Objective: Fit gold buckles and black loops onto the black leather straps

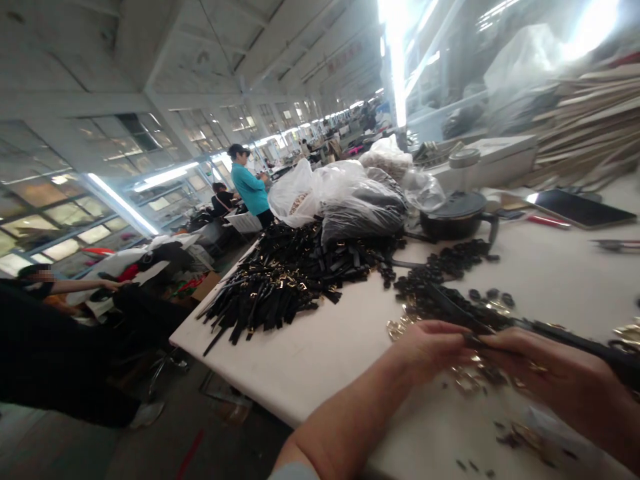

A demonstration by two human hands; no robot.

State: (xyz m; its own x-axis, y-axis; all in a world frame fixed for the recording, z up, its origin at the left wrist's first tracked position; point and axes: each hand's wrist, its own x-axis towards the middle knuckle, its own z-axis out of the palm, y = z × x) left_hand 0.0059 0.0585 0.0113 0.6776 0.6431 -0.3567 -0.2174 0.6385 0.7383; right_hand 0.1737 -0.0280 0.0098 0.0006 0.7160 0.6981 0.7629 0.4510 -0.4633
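My left hand and my right hand meet over the table, fingers pinched from both sides on a small black strap piece. Fingers cover most of it, and the view is somewhat blurred. Just beyond my hands lies a heap of small black loops. Gold metal buckles lie beside my left hand, and more gold pieces are scattered beneath both hands. A large pile of black straps with gold buckles spreads over the table's far left part.
On the white table stand filled plastic bags, a dark lidded pot and a phone. A red pen lies near the phone. Left of the table edge are a person in dark clothing and, farther off, one in turquoise.
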